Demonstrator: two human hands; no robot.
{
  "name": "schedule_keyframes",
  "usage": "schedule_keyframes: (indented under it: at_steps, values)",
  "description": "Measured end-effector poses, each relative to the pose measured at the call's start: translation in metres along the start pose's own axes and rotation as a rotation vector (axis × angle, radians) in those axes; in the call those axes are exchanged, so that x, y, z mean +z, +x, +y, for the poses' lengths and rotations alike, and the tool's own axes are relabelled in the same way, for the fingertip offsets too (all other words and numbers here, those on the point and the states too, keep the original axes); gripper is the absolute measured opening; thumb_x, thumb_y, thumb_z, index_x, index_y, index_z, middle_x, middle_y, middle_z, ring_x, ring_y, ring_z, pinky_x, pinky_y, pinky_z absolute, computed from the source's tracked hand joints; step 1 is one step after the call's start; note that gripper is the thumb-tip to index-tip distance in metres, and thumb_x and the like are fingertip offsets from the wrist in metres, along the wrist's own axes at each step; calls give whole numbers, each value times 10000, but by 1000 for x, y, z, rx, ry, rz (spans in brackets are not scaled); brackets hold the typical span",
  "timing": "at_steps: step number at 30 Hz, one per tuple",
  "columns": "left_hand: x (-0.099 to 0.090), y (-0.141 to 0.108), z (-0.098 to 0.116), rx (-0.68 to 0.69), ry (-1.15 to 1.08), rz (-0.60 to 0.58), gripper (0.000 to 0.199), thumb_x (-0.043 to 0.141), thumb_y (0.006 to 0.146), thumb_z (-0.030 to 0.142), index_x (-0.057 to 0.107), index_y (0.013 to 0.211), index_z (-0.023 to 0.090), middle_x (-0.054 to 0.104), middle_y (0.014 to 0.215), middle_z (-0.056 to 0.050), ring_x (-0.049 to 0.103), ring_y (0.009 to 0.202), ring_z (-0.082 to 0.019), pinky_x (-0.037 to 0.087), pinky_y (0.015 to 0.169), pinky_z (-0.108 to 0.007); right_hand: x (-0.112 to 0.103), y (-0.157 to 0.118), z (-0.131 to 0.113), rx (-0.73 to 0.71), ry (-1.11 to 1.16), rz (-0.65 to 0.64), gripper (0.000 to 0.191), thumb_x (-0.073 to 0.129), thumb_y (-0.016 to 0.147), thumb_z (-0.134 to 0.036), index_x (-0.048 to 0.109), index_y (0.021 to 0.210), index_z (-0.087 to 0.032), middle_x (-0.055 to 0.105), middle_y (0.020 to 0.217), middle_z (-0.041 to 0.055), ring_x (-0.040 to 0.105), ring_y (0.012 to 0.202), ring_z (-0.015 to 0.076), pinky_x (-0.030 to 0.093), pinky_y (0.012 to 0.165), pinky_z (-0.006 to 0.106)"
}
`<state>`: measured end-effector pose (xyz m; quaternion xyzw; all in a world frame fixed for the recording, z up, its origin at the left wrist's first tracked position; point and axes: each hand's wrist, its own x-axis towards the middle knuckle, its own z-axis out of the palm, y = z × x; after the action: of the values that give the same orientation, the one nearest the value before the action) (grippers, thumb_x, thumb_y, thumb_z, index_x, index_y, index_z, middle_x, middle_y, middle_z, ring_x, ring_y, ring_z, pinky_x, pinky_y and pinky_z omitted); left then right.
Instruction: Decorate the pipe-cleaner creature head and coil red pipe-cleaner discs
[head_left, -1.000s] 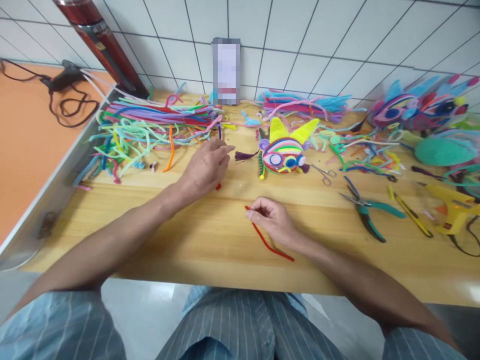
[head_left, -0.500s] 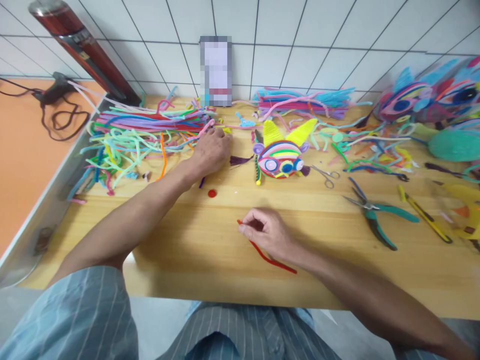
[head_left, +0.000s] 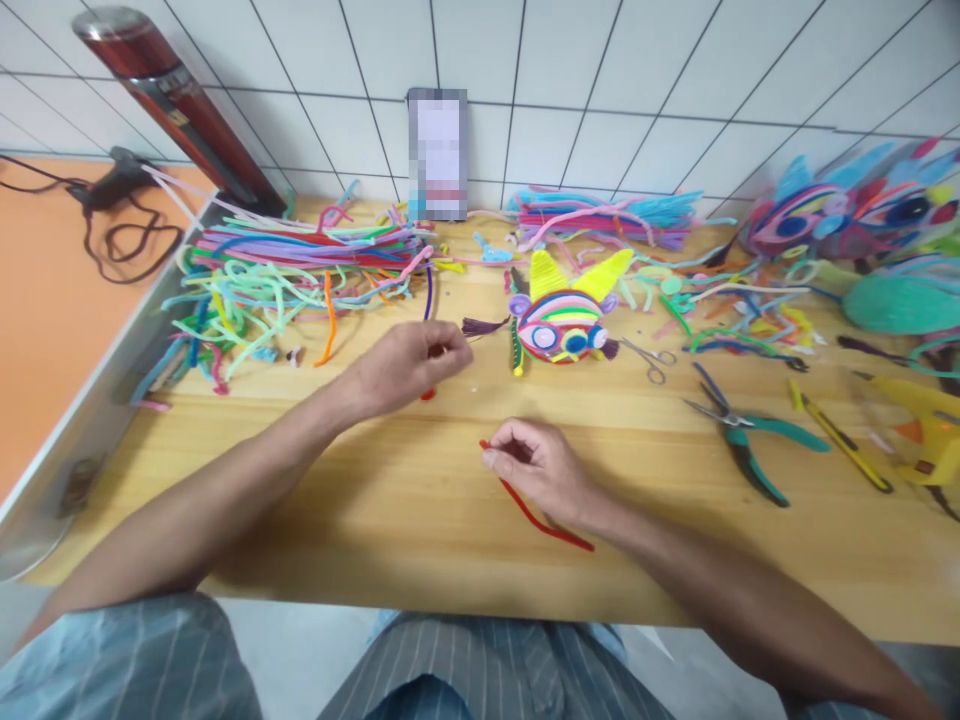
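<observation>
My right hand (head_left: 540, 465) pinches a red pipe cleaner (head_left: 544, 527) between thumb and fingers near one end; the rest trails toward the table's front edge. My left hand (head_left: 412, 365) hovers over the table with its fingers curled together, and whatever they may hold cannot be made out. Just under it lies a small red disc (head_left: 427, 394), partly covered. A purple pipe cleaner (head_left: 429, 292) runs behind that hand. Beyond my hands sits a colourful animal-face ornament (head_left: 562, 325) with yellow ears and a dark tassel (head_left: 484, 327) at its left.
Bundled pipe cleaners (head_left: 315, 245) lie at the back left, another bundle (head_left: 607, 215) at the back middle. Scissors (head_left: 652, 360), pliers (head_left: 739, 420), a yellow cutter (head_left: 844, 440) and a yellow glue gun (head_left: 922, 420) lie to the right. A phone (head_left: 439, 155) leans on the tiled wall.
My left hand has come back from the pipe cleaner pile toward me, and its fingers are now curled. The purple pipe cleaner shows more. My right hand stays in place.
</observation>
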<state>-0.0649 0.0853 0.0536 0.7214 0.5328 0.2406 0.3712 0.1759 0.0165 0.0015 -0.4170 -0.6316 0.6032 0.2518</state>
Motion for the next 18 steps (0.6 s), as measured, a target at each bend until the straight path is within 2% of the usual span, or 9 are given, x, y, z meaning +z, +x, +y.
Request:
schedule_keyframes:
  at_steps: [2,7,10,14,18]
  values:
    - [8,-20,9,-15,-120,-113,286,641,976,430,747,885,181,681,757,-6,578,672,-143,435,637,-259,0,0,-1,6,2,-1,223,687,907,-390,622,782,-218,556,680,-39,444,613,116,335,599,271]
    - [26,-51,21,6,-255,-269,271,647,1020,428,781,1044,193,758,914,-34,653,790,-156,485,714,-259,0,-1,4,28,22,2,270,695,925,-456,625,825,-215,543,726,-41,450,667,125,335,619,272]
    - [32,-59,21,13,-263,-268,221,676,1010,375,789,1109,213,771,919,-31,643,773,-151,485,716,-261,-1,-1,9,27,35,-14,343,695,943,-517,603,812,-214,497,724,-44,421,676,126,310,614,271]
    - [38,-63,12,26,-223,-227,159,651,999,294,785,1037,217,738,823,-6,611,710,-138,464,686,-251,-6,0,9,33,42,-72,335,660,978,-517,629,846,-211,516,743,-40,432,686,129,327,629,273]
    - [44,-65,7,39,-195,-175,151,681,987,340,763,981,212,699,783,1,581,668,-131,436,655,-247,-9,1,7,69,49,-93,325,651,969,-507,639,844,-207,510,726,-45,419,666,123,314,618,274]
